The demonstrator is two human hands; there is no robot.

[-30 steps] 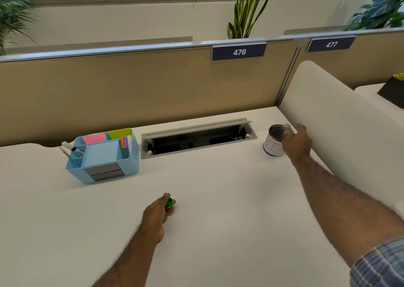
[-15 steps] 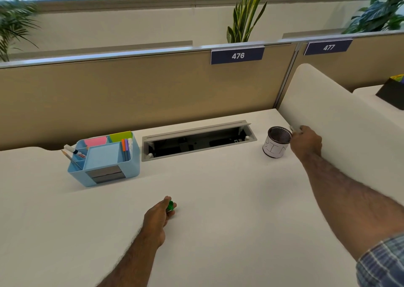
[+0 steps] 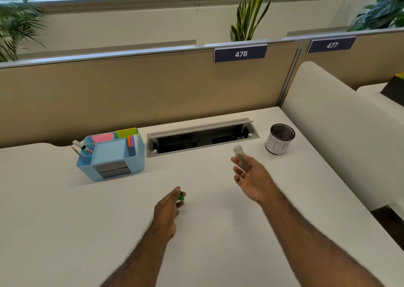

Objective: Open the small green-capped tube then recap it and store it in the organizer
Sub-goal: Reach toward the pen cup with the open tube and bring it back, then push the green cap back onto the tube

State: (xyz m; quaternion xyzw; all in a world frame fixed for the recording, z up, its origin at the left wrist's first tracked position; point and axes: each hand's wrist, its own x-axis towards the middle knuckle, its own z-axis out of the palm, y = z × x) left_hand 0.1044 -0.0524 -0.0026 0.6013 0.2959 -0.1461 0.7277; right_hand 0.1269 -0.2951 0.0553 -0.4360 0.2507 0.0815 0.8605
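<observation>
- My left hand [image 3: 168,210] rests low on the tabletop [image 3: 65,221], fingers pinched together on the green cap [image 3: 181,196], which peeks out at my fingertips.
- My right hand [image 3: 251,177] hangs in the air off to the right and a little farther out, fingers loosely closed around a pale, blurred thing that I take to be the tube [image 3: 239,156]. The blur keeps me from seeing how firm that grip is.
- So cap and tube are apart, one in each hand. I judge that the opening is done and the recapping is the step in hand.
- Next I need to bring the two hands together in front of me, line the tube's open end up with the cap, and press or twist it on; which of those it takes I cannot tell.
- After that, the blue organizer [image 3: 110,155] sits beyond my left hand and to its left. Its compartments already hold sticky notes, markers and a pencil, so I will need to pick a free slot.
- The mesh cup [image 3: 280,139] stands beyond my right hand, well clear of it.
</observation>
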